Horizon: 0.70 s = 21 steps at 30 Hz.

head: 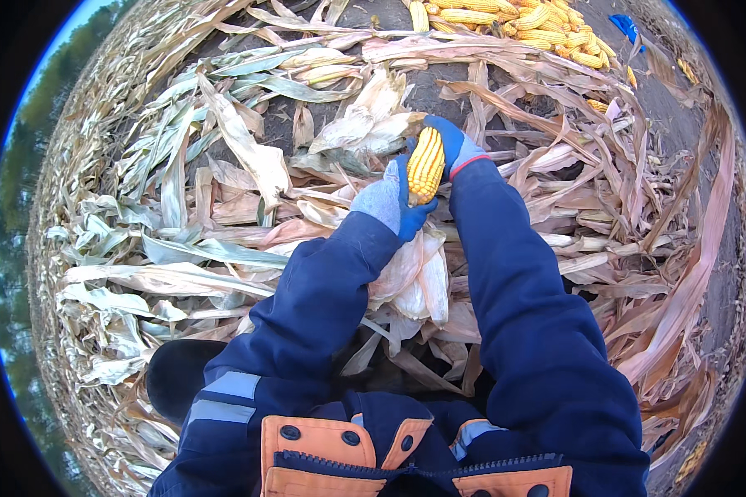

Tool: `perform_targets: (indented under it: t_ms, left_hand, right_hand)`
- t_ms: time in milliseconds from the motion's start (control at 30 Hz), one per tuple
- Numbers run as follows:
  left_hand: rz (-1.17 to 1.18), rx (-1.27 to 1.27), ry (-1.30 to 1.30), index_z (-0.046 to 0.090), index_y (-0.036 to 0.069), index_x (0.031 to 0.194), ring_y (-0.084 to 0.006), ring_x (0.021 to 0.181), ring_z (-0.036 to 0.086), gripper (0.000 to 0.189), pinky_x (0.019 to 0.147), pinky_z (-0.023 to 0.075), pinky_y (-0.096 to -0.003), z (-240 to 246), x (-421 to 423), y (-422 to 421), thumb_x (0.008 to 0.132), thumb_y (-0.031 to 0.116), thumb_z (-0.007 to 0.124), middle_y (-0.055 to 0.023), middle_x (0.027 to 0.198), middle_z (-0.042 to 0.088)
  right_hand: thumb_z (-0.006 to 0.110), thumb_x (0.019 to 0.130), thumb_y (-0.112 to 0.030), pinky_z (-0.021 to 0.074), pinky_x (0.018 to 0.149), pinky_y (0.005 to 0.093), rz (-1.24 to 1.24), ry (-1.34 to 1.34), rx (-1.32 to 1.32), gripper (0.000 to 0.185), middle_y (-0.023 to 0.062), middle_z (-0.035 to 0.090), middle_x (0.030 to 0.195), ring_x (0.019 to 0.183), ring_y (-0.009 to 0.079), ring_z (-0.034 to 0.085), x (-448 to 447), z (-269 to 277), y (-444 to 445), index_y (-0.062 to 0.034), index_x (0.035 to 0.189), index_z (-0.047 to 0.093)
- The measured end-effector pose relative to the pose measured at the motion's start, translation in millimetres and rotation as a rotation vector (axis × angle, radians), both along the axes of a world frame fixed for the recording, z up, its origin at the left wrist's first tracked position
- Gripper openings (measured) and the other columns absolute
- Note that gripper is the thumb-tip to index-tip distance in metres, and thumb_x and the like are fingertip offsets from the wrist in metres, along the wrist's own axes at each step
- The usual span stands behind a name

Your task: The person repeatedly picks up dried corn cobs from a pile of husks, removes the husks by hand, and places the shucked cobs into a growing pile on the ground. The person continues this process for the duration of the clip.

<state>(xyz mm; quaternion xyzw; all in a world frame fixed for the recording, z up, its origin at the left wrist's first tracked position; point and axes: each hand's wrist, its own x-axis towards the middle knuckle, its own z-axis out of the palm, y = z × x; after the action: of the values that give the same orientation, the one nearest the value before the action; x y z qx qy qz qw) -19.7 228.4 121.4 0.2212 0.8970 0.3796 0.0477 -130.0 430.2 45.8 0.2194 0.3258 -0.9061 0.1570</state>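
A bare yellow ear of corn (426,163) is held between my two gloved hands, slightly tilted, its kernels in plain rows. My left hand (393,196), in a blue and grey work glove, grips its lower end from the left, with fingers wrapped beneath. Round the upper right of the ear curls my right hand (452,141), in a matching glove with a red cuff edge. Pale husk leaves (419,276) hang just below my left hand. Another bunch of dry husk (373,118) stands beyond the ear, close to my right fingertips.
Dry corn stalks and leaves (224,273) cover the ground around me. At the far right lies a heap of husked yellow ears (534,25). A blue object (626,28) rests beyond it on bare soil (677,143). A few ears (597,105) lie scattered at the right.
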Motion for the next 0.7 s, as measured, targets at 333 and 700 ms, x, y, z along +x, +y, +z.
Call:
perform_targets:
  t_ms: [333,700]
  left_hand:
    - [0.016,-0.502,-0.147,0.071,0.006,0.12,-0.0419,0.108,0.072,0.04,0.091,0.0573,-0.05,-12,-47,43,0.091,0.035,0.07,-0.0246,0.119,0.074]
    - [-0.036,-0.278,0.285,0.073,0.01,0.117,-0.0398,0.105,0.071,0.047,0.093,0.0545,-0.0512,1,-43,-5,0.089,0.048,0.068,-0.0215,0.108,0.074]
  right_hand:
    - [0.078,0.091,-0.036,0.0607,0.079,0.0406,-0.331,0.727,1.638,0.049,0.0143,0.075,0.108,0.09,0.0302,0.074,29,133,-12,-0.0052,0.125,0.063]
    - [0.08,0.087,-0.023,0.0588,0.088,0.0417,0.242,1.494,1.755,0.056,0.0141,0.073,0.117,0.102,0.0317,0.074,63,173,-40,-0.0106,0.139,0.065]
